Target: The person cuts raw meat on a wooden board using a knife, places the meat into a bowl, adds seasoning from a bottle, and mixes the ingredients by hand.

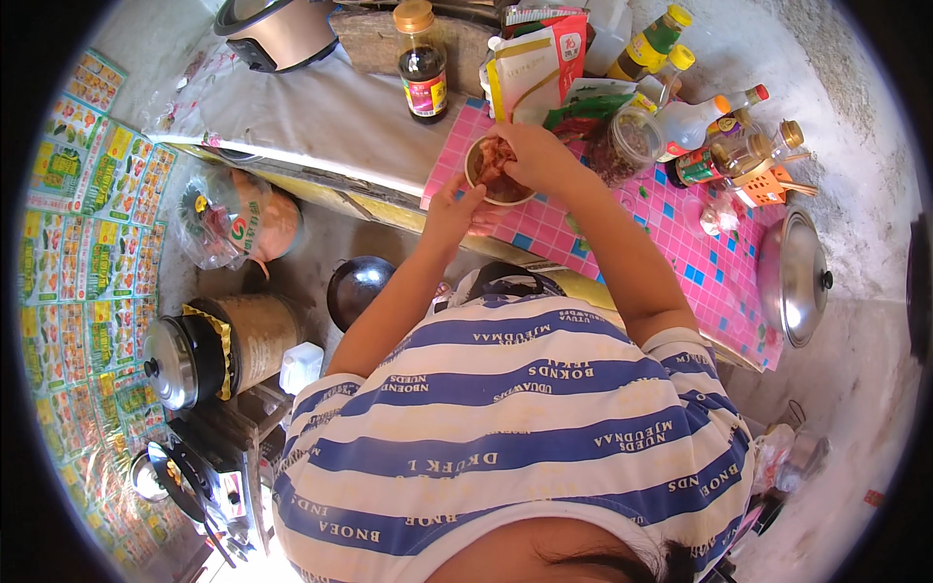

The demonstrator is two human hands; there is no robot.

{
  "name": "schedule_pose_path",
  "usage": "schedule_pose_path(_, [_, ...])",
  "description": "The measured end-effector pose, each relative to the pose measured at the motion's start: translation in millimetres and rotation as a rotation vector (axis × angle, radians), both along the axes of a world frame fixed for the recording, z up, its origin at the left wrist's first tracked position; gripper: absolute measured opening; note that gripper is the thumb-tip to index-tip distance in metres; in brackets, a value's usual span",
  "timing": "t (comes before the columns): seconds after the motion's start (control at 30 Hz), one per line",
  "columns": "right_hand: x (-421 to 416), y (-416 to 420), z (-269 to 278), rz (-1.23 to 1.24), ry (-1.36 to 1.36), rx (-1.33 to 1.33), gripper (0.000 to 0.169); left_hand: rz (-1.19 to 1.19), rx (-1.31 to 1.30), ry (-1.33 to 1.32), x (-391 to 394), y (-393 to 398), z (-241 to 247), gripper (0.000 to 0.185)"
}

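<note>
A small round bowl [472, 151] with a pale rim stands at the left end of the pink tiled counter cover. My left hand [453, 211] grips its near left side, the thumb at the rim. In the bowl lies reddish, wet-looking raw meat [496, 157]. My right hand [538, 157] reaches in from the right with its fingers closed on some of the meat; the fingertips are partly hidden. Just behind the bowl stands an upright white and red seasoning pouch [532, 73]. A bottle of dark sauce [423, 73] is to the left of the pouch.
Right of my hands are a clear jar of dried spice [625, 149], several sauce bottles [692, 124], an orange basket [765, 188] and a metal lid [791, 277]. A rice cooker [280, 33] sits back left. Below the counter are a wok [358, 291] and a lidded pot [178, 361].
</note>
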State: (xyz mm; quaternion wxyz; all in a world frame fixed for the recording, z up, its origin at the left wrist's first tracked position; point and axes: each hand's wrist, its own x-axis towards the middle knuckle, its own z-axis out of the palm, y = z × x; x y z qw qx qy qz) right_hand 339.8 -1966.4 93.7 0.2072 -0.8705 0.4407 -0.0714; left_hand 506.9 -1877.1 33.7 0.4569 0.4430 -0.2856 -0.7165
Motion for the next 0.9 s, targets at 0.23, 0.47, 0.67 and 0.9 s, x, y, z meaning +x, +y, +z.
schedule_pose_path(0.23, [10.8, 7.3, -22.4, 0.159, 0.053, -0.203, 0.041, -0.028, -0.026, 0.031, 0.7, -3.6, -1.8, 0.038])
schedule_pose_path(0.47, [-3.0, -6.8, -7.0, 0.140, 0.061, -0.145, 0.018, -0.021, -0.013, -0.019, -1.6, -2.3, -3.5, 0.031])
schedule_pose_path(0.67, [7.3, 4.1, -10.5, 0.170, -0.037, -0.044, 0.020, -0.033, -0.017, -0.016, -2.4, -3.5, 1.9, 0.031])
schedule_pose_path(0.9, [10.5, 0.0, 3.1, 0.016, 0.107, -0.121, 0.022, -0.025, -0.021, 0.001, -0.7, -4.5, -0.6, 0.037])
